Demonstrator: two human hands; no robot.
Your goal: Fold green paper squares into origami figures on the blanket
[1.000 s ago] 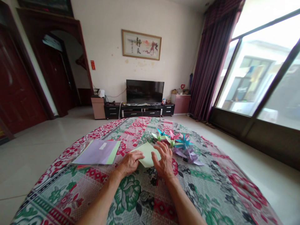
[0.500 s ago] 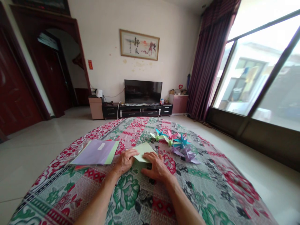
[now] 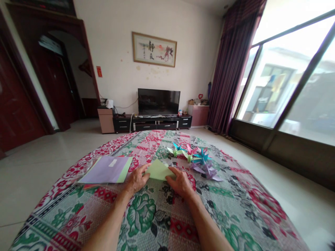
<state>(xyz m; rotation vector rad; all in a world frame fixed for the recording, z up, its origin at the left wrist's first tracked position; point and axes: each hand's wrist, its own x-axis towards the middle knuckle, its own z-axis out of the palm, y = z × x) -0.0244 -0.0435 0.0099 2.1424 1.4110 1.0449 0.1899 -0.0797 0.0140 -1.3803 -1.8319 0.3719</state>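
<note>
Between my hands a folded piece of light green paper (image 3: 158,170) lies on the patterned tablecloth, one point facing away from me. My left hand (image 3: 138,178) grips its left corner between thumb and fingers. At the right corner my right hand (image 3: 180,179) has its thumb at the near edge and its fingers along the far side, pinching the paper. Several folded paper cranes (image 3: 202,157) in blue, pink, green and purple stand to the right. Left of my hands lies a stack of coloured paper sheets (image 3: 104,170), purple on top with a small white label.
The round table wears a red, green and grey flowered tablecloth (image 3: 141,212). Beyond it stand a low black TV cabinet (image 3: 157,123) and a television (image 3: 158,101). A dark curtain (image 3: 225,76) and large windows are on the right, dark red doors on the left.
My right hand has slid from the top of the green paper to its right corner. My left thumb now shows at the left corner. The view has shifted slightly.
</note>
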